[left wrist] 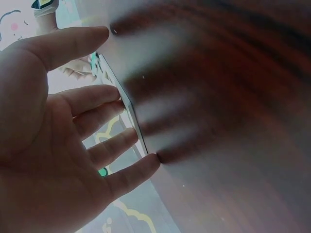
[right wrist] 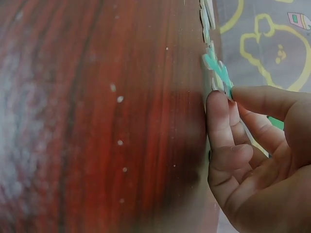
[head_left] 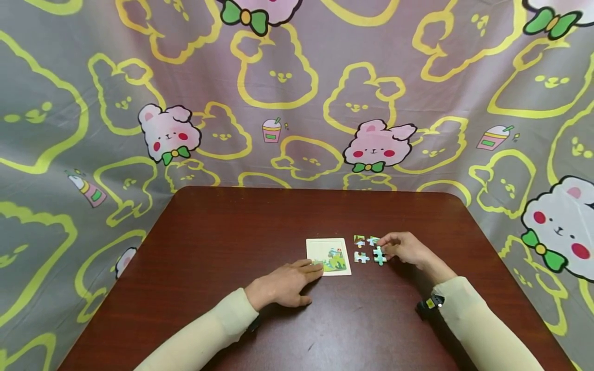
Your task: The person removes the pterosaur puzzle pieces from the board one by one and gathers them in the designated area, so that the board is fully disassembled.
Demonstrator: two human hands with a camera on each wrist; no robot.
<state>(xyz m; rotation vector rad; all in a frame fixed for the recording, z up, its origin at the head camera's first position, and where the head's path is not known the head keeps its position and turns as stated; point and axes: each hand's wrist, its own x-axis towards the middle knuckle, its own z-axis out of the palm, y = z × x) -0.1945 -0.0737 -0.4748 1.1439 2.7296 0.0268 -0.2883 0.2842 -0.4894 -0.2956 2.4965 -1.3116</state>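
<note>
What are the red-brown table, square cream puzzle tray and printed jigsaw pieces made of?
Red-brown table: likely wood or wood-look laminate, semi-gloss; streaky grain, reflections.
Square cream puzzle tray: possibly thin wood or card, seemingly matte; pale surface, thin edge.
Printed jigsaw pieces: perhaps similar board, finish unclear; coloured faces, pale edges.

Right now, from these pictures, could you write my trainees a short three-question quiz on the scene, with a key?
1. How many loose pieces show to the right of the board?
2. True or false: the left hand pinches a loose piece.
3. What does the right hand have between its thumb and finger?

Key:
1. Four, counting the one at the right hand.
2. False; it touches the board near its lower left corner, as the head view shows.
3. A teal piece.
</note>
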